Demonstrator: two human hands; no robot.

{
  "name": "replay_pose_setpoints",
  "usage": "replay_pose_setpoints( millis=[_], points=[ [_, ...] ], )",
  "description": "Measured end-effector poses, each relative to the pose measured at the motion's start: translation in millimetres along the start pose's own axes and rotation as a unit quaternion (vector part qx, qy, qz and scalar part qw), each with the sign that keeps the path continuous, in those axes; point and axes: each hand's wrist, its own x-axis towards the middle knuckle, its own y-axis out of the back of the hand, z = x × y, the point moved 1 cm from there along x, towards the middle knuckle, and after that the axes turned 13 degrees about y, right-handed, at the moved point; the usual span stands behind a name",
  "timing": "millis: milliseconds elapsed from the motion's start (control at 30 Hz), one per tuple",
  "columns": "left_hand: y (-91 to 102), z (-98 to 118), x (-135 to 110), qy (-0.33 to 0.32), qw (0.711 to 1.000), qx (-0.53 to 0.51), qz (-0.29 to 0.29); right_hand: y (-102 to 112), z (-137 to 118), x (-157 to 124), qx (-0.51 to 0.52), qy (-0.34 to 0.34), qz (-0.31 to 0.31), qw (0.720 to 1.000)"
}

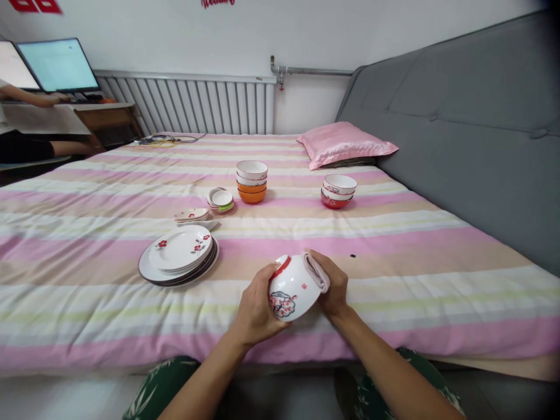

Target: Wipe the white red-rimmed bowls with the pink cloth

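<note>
My left hand (256,306) grips a white bowl (292,287) with a red rim and a painted flower, held on its side over the near edge of the striped bed (394,245). My right hand (335,286) presses a folded pale pink cloth (315,271) against the bowl's base, fingers curled round the cloth. A stack of white plates with red flowers (179,254) lies just left of the bowl on the bed.
Farther back on the bed stand a stack of white and orange bowls (252,181), a stack of white and red bowls (338,191), small saucers (220,199) and small dishes (192,216). A pink pillow (343,143) lies against the grey headboard (459,122). Another person sits at a desk with monitors (56,64), far left.
</note>
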Motion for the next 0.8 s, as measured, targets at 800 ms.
replay_pose_setpoints(
  millis=[800],
  points=[
    [0.0,2.3,0.9,0.073,0.997,-0.002,-0.013,-4.6,0.7,0.3,-0.006,-0.025,-0.072,0.997]
  ],
)
